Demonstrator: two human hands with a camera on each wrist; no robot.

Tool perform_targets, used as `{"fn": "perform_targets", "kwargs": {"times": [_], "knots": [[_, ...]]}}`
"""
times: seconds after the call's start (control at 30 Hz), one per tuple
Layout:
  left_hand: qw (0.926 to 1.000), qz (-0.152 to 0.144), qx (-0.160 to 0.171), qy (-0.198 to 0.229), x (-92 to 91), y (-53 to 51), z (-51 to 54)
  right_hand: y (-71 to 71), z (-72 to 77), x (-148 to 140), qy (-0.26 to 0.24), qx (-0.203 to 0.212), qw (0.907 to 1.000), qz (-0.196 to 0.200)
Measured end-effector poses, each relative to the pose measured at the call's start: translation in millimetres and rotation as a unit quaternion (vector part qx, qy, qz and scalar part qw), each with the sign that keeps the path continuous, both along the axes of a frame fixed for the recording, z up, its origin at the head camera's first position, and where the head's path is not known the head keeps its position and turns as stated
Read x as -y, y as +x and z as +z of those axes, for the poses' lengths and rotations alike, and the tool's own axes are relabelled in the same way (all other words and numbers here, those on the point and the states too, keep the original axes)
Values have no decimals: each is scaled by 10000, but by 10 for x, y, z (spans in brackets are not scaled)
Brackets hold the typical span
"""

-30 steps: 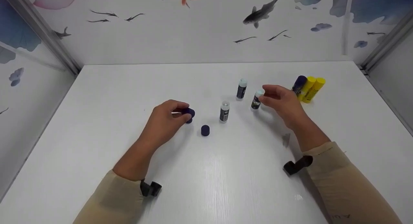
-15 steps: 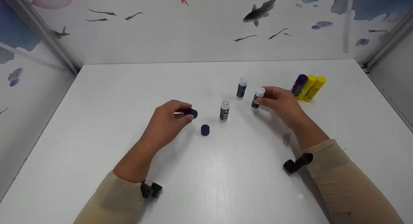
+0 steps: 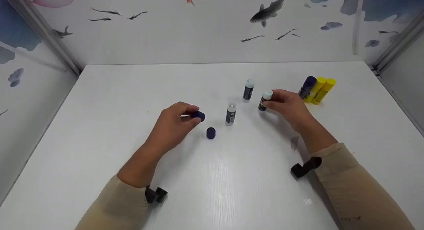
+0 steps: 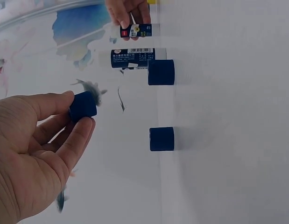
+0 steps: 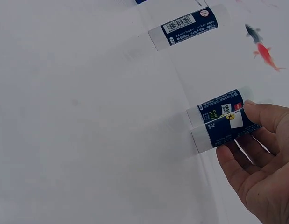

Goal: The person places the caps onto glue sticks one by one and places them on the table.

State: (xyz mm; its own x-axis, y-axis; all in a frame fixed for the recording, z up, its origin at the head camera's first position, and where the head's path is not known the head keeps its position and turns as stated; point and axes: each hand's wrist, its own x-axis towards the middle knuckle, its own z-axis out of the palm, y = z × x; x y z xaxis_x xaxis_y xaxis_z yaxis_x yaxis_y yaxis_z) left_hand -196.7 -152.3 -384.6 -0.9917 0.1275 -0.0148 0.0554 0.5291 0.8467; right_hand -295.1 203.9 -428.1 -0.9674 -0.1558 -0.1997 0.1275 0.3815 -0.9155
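My left hand pinches a dark blue glue stick cap between thumb and fingertips, above the table. Two more blue caps stand on the tabletop in the left wrist view, the nearer cap and the farther cap; the head view shows only one cap. With thumb and fingers, my right hand grips an upright uncapped glue stick. Whether its base touches the table I cannot tell. Two other uncapped glue sticks stand upright, the front stick and the rear stick.
Beyond my right hand, a capped dark blue glue stick stands beside two yellow sticks, partly hidden by the hand. A patterned panel rises along the back edge of the white table.
My right fingers and thumb have closed around the glue stick they were reaching. My left hand has moved slightly right with its cap.
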Motion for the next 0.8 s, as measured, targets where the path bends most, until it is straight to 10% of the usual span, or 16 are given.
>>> {"fn": "perform_targets", "kwargs": {"times": [0.8], "knots": [[10000, 28, -34, -17, -64, 56, 58, 86, 79, -37, -57, -207, 9998, 9]]}}
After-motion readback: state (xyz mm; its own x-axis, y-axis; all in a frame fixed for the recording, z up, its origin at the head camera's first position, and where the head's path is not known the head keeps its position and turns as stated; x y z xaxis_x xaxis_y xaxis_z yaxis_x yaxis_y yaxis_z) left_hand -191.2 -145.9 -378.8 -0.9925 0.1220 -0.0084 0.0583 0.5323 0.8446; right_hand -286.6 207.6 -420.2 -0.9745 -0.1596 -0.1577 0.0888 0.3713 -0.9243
